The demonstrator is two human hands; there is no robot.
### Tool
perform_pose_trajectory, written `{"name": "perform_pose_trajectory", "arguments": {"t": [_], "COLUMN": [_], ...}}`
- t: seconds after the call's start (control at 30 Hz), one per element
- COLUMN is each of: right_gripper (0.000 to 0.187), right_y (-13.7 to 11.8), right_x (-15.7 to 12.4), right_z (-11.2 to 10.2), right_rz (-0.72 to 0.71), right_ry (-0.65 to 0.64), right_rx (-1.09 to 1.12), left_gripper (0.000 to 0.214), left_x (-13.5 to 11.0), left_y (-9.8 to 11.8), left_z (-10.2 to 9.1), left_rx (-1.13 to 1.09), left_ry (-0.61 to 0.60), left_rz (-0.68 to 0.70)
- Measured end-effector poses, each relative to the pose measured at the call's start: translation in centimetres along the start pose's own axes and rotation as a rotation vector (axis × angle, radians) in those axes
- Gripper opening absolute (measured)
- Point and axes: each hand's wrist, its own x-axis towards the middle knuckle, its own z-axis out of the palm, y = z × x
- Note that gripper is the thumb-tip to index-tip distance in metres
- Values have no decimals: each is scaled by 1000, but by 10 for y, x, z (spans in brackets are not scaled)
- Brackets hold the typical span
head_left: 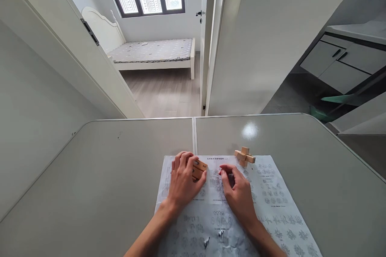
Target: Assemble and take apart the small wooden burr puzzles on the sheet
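Note:
My left hand (186,178) is bent over a few notched wooden puzzle pieces (199,165), its fingers along their far left side and its thumb at their near right. These pieces lie side by side over the printed sheet, partly covered by the hand, with dark marks on them. To their right, my right hand (238,190) hovers above the sheet, thumb and forefinger brought together and the other fingers curled; I see nothing between them. Beyond it, an interlocked wooden cross puzzle (245,156) stands at the sheet's far edge, apart from both hands.
A large creased paper sheet (279,219) with small diagrams covers the near middle of the grey table (90,184). Two small torn spots show near its front. A seam runs across the tabletop. Behind are a doorway, a bed (153,50) and, at right, cabinets (340,62).

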Motion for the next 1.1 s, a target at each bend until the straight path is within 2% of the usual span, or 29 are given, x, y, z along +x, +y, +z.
{"name": "perform_pose_trajectory", "arguments": {"t": [0.17, 0.4, 0.5, 0.63, 0.77, 0.83, 0.93, 1.1], "right_gripper": [28, 26, 25, 24, 23, 22, 22, 21], "right_y": [0, 1, 1, 2, 4, 4, 4, 2], "right_x": [0, 1, 1, 1, 1, 1, 1, 1], "right_z": [0, 0, 1, 1, 2, 2, 1, 1], "right_rz": [-12, -16, -16, -10, -2, 2, 6, 13], "right_ry": [3, -2, -4, -16, -29, -41, -56, -55], "right_rx": [-9, -13, -15, -17, -8, -3, 3, 0], "left_gripper": [28, 27, 26, 20, 16, 14, 11, 10], "left_x": [-1, -1, -2, -7, -10, -10, -9, -7], "left_y": [-9, -5, 0, 7, 12, 14, 14, 12], "left_z": [3, 3, 1, 0, -1, -1, 0, 6], "left_rx": [96, 90, -7, -135, -349, -459, -501, -393], "left_ry": [120, 134, 94, -21, -240, -305, -289, -235], "left_rz": [-100, -23, 107, 246, 237, 199, 195, 238]}}
